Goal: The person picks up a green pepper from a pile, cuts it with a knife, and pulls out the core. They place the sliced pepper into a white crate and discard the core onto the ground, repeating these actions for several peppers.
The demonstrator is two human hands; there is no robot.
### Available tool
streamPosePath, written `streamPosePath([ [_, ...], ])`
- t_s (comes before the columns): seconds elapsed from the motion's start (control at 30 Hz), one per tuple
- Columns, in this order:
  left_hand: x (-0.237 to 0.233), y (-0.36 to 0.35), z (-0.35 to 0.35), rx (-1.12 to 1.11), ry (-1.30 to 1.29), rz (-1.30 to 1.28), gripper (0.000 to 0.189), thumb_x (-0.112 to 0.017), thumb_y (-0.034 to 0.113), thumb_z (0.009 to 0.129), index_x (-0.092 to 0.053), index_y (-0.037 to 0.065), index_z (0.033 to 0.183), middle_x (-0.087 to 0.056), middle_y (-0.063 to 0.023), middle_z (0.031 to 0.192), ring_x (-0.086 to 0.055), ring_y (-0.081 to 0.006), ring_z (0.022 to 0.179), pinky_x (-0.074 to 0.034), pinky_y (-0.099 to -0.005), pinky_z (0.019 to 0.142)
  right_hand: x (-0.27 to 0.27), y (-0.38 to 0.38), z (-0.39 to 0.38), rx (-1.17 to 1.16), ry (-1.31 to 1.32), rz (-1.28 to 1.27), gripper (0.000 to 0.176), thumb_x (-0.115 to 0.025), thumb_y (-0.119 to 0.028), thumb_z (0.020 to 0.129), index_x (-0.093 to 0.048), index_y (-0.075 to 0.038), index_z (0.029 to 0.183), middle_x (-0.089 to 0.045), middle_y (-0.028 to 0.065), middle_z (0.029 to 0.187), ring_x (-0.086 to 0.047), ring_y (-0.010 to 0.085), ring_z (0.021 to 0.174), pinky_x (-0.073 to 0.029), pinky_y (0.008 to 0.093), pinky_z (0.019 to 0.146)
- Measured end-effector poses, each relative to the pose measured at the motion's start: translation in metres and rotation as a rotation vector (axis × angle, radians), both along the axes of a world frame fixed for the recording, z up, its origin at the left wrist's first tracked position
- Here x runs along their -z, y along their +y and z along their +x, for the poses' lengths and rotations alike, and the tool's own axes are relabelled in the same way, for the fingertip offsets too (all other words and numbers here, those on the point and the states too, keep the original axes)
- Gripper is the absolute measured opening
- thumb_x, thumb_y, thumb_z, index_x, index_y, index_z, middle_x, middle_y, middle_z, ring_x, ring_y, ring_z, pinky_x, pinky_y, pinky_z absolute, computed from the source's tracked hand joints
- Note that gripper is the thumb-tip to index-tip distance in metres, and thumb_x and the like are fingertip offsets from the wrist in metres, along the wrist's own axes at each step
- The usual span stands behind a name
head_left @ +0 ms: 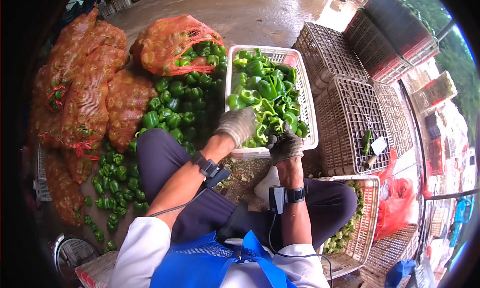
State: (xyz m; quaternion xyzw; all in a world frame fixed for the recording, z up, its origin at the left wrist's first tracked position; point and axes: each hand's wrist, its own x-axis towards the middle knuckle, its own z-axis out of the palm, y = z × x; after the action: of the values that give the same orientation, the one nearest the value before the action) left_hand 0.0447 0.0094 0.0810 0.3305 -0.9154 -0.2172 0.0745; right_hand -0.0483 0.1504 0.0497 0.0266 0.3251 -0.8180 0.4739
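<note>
A white plastic crate [312, 113] full of green bell peppers [267, 88], several cut open, stands in front of me. My left hand [237, 125], in a grey work glove, reaches over its near left corner beside cut pepper pieces [262, 134]. The fingers bend inward and are mostly hidden behind the back of the hand. My right hand [287, 147], in a glove with dark fingertips, is at the crate's near rim. Its fingers are curled close to the peppers; whatever is between them I cannot make out.
Whole green peppers [180, 100] lie piled on the floor at left, spilling from an open red mesh sack [167, 43]. Filled mesh sacks [85, 95] stand beyond. Stacked crates [350, 120] rise at right. A crate of pale green scraps [370, 213] sits by my right knee, near a red plastic bag [395, 208].
</note>
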Motion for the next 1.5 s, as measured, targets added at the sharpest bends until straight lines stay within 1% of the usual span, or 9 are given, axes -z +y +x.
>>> streamPosePath([
  [0.2, -0.009, 0.014, 0.019, 0.076, -0.02, -0.002, 0.015, -0.059, 0.017, 0.074, -0.063, 0.011, 0.088, -0.066, -0.0176, 0.077, -0.065, -0.0367, 0.077, -0.051, -0.0462, 0.068, -0.016, 0.003, -0.014, 0.08, -0.078, 0.168, 0.029, -0.061, -0.035, 0.089, -0.059, -0.007, 0.096, -0.064, 0.0086, 0.08, -0.058, 0.0164, 0.059, -0.045, 0.0229, 0.046],
  [0.33, -0.022, -0.02, 0.038, -0.065, 0.09, 0.016, 0.022, -0.066, 0.022, 0.07, -0.064, 0.009, 0.087, -0.065, -0.0191, 0.077, -0.064, -0.0372, 0.077, -0.052, -0.043, 0.067, -0.09, 0.055, -0.029, 0.207, 0.252, 0.058, 0.027, -0.058, -0.031, 0.091, -0.061, -0.004, 0.095, -0.064, 0.0084, 0.087, -0.061, 0.016, 0.071, -0.049, 0.0226, 0.05],
  [0.47, -0.049, -0.053, 0.065, -0.198, 0.247, 0.191, 0.028, -0.073, 0.014, 0.063, -0.064, 0.005, 0.088, -0.063, -0.0122, 0.065, -0.061, -0.0233, 0.051, -0.051, -0.0336, 0.053, -0.147, 0.167, -0.087, 0.229, 0.542, -0.166, 0.028, -0.05, -0.026, 0.096, -0.061, 0.0, 0.1, -0.065, 0.012, 0.089, -0.06, 0.0154, 0.069, -0.051, 0.0237, 0.055],
  [0.53, -0.059, -0.063, 0.076, -0.261, 0.335, 0.301, 0.03, -0.075, 0.005, 0.062, -0.061, 0.002, 0.087, -0.06, -0.0064, 0.062, -0.056, -0.0151, 0.044, -0.046, -0.0303, 0.042, -0.148, 0.239, -0.118, 0.634, 0.946, 0.341, 0.028, -0.049, -0.025, 0.096, -0.06, -0.001, 0.103, -0.065, 0.0124, 0.092, -0.061, 0.0168, 0.072, -0.052, 0.0253, 0.059],
  [0.73, -0.089, -0.071, 0.101, -0.332, 0.431, 0.607, 0.027, -0.074, 0.0, 0.063, -0.058, 0.001, 0.085, -0.056, -0.0056, 0.058, -0.052, -0.0157, 0.039, -0.041, -0.0293, 0.036, -0.039, 0.48, -0.133, 0.878, 0.514, 1.013, 0.026, -0.052, -0.022, 0.093, -0.057, -0.006, 0.112, -0.062, 0.0096, 0.096, -0.06, 0.0216, 0.082, -0.049, 0.031, 0.063],
  [0.87, -0.122, -0.107, 0.141, -0.395, 0.462, 0.437, 0.013, -0.071, 0.008, 0.069, -0.059, 0.004, 0.073, -0.06, -0.0072, 0.056, -0.058, -0.0173, 0.043, -0.049, -0.0306, 0.045, 0.027, 0.537, -0.114, 0.75, 0.334, 1.103, 0.03, -0.053, -0.02, 0.09, -0.055, -0.01, 0.117, -0.06, 0.0077, 0.099, -0.059, 0.0249, 0.089, -0.048, 0.0347, 0.066],
  [1.1, -0.112, -0.201, 0.243, -0.636, 0.396, 0.222, 0.019, -0.075, 0.006, 0.069, -0.063, 0.0, 0.083, -0.061, -0.0078, 0.06, -0.057, -0.0149, 0.042, -0.045, -0.0291, 0.038, -0.004, 0.28, -0.081, 0.279, 0.71, 0.97, 0.026, -0.056, -0.013, 0.086, -0.06, -0.004, 0.11, -0.063, 0.0093, 0.099, -0.062, 0.0225, 0.088, -0.051, 0.0323, 0.068],
  [1.3, 0.105, -0.241, 0.303, -0.841, -0.121, 0.077, 0.04, -0.079, 0.028, 0.06, -0.068, 0.004, 0.09, -0.069, -0.0173, 0.083, -0.068, -0.0291, 0.078, -0.055, -0.0373, 0.071, -0.057, 0.033, -0.016, -0.303, 1.06, 0.617, 0.024, -0.059, -0.007, 0.082, -0.064, 0.0, 0.104, -0.065, 0.0106, 0.099, -0.065, 0.0204, 0.088, -0.054, 0.0302, 0.069],
  [1.5, 0.204, -0.248, 0.359, -1.041, -0.146, 0.163, 0.05, -0.08, 0.039, 0.059, -0.067, 0.01, 0.097, -0.067, -0.0173, 0.098, -0.064, -0.0342, 0.093, -0.051, -0.0398, 0.082, -0.011, -0.167, 0.069, -0.771, 1.486, 0.312, 0.022, -0.061, -0.004, 0.08, -0.067, 0.001, 0.101, -0.066, 0.0104, 0.101, -0.066, 0.0193, 0.09, -0.055, 0.0285, 0.073],
])
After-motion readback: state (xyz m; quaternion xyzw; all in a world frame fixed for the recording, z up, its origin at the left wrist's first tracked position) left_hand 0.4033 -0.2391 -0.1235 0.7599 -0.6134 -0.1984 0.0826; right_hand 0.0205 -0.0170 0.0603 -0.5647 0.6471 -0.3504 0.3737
